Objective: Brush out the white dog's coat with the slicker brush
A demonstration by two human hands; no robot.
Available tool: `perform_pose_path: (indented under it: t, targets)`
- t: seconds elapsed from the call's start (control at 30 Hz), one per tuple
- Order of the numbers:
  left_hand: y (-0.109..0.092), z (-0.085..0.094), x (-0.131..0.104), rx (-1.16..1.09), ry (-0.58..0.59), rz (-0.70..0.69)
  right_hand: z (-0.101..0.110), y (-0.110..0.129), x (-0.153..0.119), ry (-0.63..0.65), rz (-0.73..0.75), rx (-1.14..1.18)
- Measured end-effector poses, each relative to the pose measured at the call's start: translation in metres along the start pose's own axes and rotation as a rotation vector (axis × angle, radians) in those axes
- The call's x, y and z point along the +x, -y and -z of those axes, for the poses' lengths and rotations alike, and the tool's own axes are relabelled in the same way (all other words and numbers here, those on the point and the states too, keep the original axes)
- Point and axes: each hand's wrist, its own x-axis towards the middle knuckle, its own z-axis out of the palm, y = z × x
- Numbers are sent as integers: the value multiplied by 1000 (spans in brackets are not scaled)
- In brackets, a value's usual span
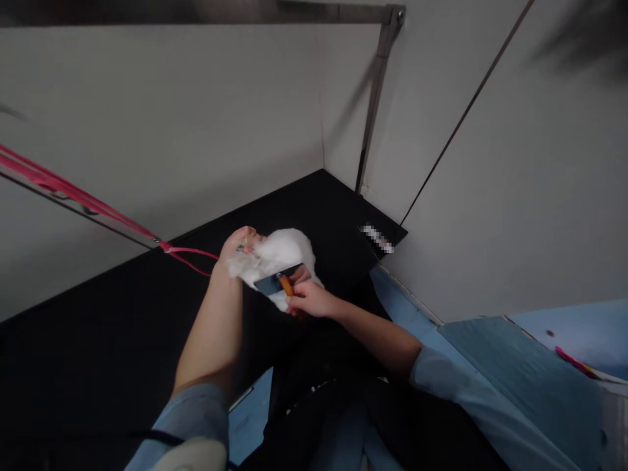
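A white fluffy body, which looks like a small furry animal, is between my hands above the black tabletop. I cannot make out its head or legs clearly. My left hand is closed at its left end, with white fur over the palm and wrist. My right hand grips the orange-brown handle of a slicker brush. The brush's wide, flat, shiny head lies against the front of the white fur, its bristles hidden. A pink cord runs from the upper left to beside my left wrist.
The black table meets a pale wall behind it. A metal frame with a top bar rises at the table's back. A small blurred-out item lies near the right corner. Blue surfaces are at lower right.
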Motion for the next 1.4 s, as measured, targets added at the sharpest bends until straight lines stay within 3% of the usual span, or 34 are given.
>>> perform_pose_path:
  t: [0.1, 0.17, 0.27, 0.33, 0.43, 0.5, 0.57, 0.63, 0.7, 0.77, 0.83, 0.9, 1.0, 1.07, 1.17, 1.23, 1.33, 1.4]
  targets:
    - [1, 0, 0, 17, 42, -5, 1, -3, 0, 113, -157, 67]
    - [2, 1, 1, 17, 86, -26, 2, -3, 1, 177, -92, 84]
    - [2, 1, 3, 48, 84, -45, 6, -4, 1, 90, 73, 8]
    - [2, 1, 3, 82, 61, -44, 7, -6, -1, 47, 10, -40]
    - [2, 1, 2, 116, 89, -69, 6, -7, -8, 187, -146, -64]
    - [3, 1, 2, 124, 136, -95, 6, -2, -10, 260, -78, -74]
    - [4, 1, 2, 132, 179, -100, 6, 4, -7, 172, 63, -108]
    - [4, 1, 3, 140, 187, -85, 7, 2, -3, 24, 108, -142]
    - [4, -1, 3, 142, 155, -58, 6, -11, -1, 3, -3, -131]
    - [4, -2, 3, 125, 109, -37, 2, -26, -3, 112, -176, -74]
    - [4, -4, 2, 102, 74, -25, -3, -32, -6, 236, -241, -17]
    - [3, -8, 1, 87, 49, -16, -6, -27, -6, 251, -138, 43]
    - [0, -12, 0, 112, -14, 36, -7, -15, 1, 30, 37, 94]
    - [-2, -15, 0, 136, -61, 72, -10, -17, 3, -38, -42, 114]
    - [-5, -17, 0, 132, -107, 56, -19, -28, 2, 129, -233, 174]
    - [-5, -18, 0, 134, -126, 34, -23, -30, 2, 186, -169, 216]
    - [-4, -21, -1, 178, -135, 53, -24, -29, 6, 48, 13, 219]
    - [-2, -22, -1, 212, -144, 52, -24, -30, 9, 24, -49, 188]
